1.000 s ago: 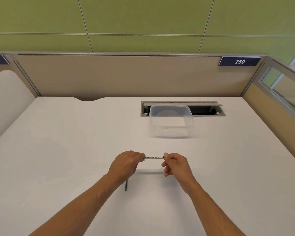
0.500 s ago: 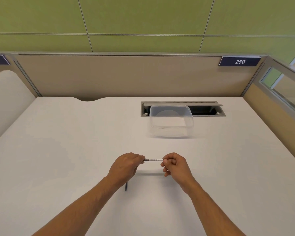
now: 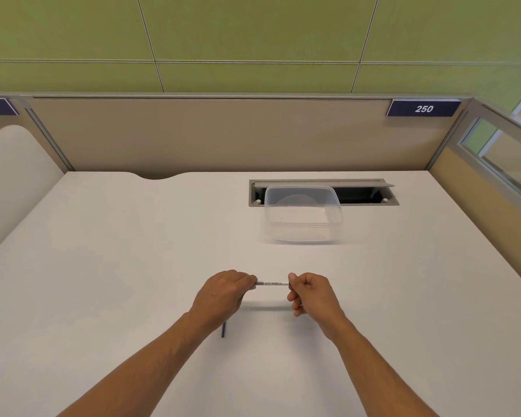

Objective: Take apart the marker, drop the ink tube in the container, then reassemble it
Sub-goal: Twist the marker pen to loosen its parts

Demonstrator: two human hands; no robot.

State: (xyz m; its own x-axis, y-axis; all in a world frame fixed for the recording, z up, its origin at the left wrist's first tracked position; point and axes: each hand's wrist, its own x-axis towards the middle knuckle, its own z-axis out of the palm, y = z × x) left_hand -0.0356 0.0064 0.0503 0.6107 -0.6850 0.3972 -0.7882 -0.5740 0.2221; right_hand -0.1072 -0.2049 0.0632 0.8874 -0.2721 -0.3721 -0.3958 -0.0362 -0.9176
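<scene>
A white whiteboard marker (image 3: pixel 272 283) is held level just above the white desk (image 3: pixel 103 266). My left hand (image 3: pixel 223 296) grips its left end and my right hand (image 3: pixel 312 293) grips its right end, so both ends are hidden. A thin dark stick (image 3: pixel 223 329) pokes out on the desk below my left wrist, its upper part hidden. The clear plastic container (image 3: pixel 303 215) stands open farther back, a little to the right.
A grey cable hatch (image 3: pixel 367 194) is cut into the desk behind the container. Beige partition walls close the back and right side. A rounded white panel (image 3: pixel 9 176) stands at the left.
Both hands have come slightly nearer each other along the marker and shifted a little toward me. The container and dark stick have not moved.
</scene>
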